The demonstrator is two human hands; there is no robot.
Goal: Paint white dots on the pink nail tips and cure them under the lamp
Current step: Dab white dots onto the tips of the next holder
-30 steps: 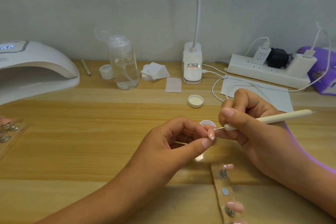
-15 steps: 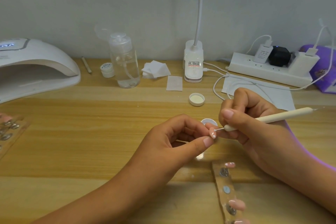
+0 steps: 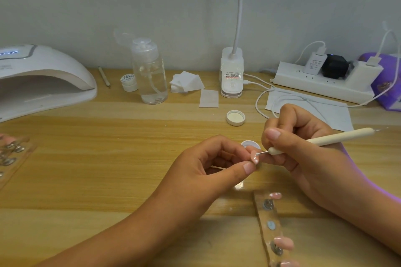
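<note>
Near the middle of the wooden table (image 3: 108,158), the left hand (image 3: 208,167) pinches a pink nail tip (image 3: 254,156) between thumb and forefinger, with the tip jutting just right of the fingertips. The right hand (image 3: 303,147) grips a cream dotting tool (image 3: 321,140), fingers curled round it, and its metal point touches the tip's face. A small white pot (image 3: 249,144) sits just beyond. The curing lamp (image 3: 43,76) stands far left, well apart.

Lamp (image 3: 43,80) far left, power strip (image 3: 321,84) right
</note>
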